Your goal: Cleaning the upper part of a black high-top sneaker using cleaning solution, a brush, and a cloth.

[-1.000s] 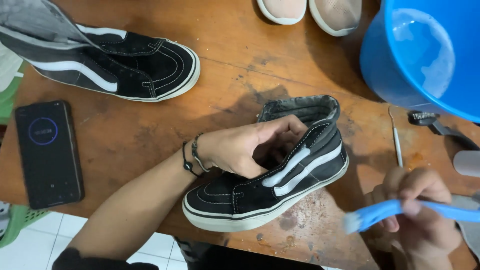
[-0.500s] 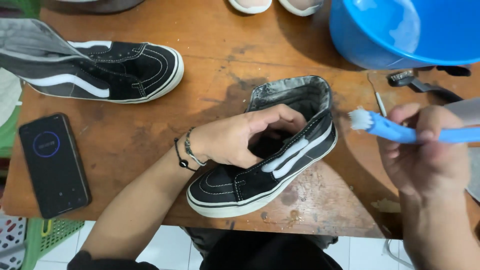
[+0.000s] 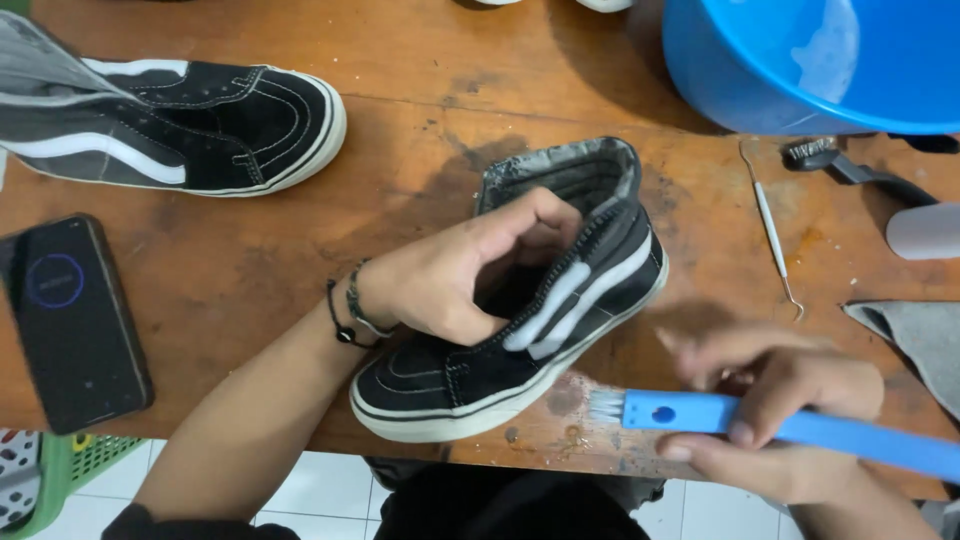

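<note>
Gripping the black high-top shoe [image 3: 520, 345] with my left hand [image 3: 455, 275], I had the fingers curled down into its opening and the thumb side over the tongue area, pinning it on its side on the wooden table [image 3: 400, 70], toe toward me and the sole edge facing right. My right hand [image 3: 775, 410] was closed round the handle of a blue brush [image 3: 790, 425], white bristles pointing left, just beside the shoe's sole near the table's front edge; that hand was motion-blurred, so I could not tell the exact finger placement. Second black shoe [image 3: 170, 125] with the white stripe lay at the upper left, well apart from the held one. Dark phone [image 3: 72, 320] sat flat at the left edge, screen showing a ring. Blue basin [image 3: 800, 60] stood at the upper right. Thin metal pick [image 3: 772, 235] lay on the table right of the shoe, a small black brush [image 3: 835, 160] above it, a grey cloth [image 3: 915, 350] at the far right. Green basket [image 3: 50, 475] showed below the table at the lower left.
</note>
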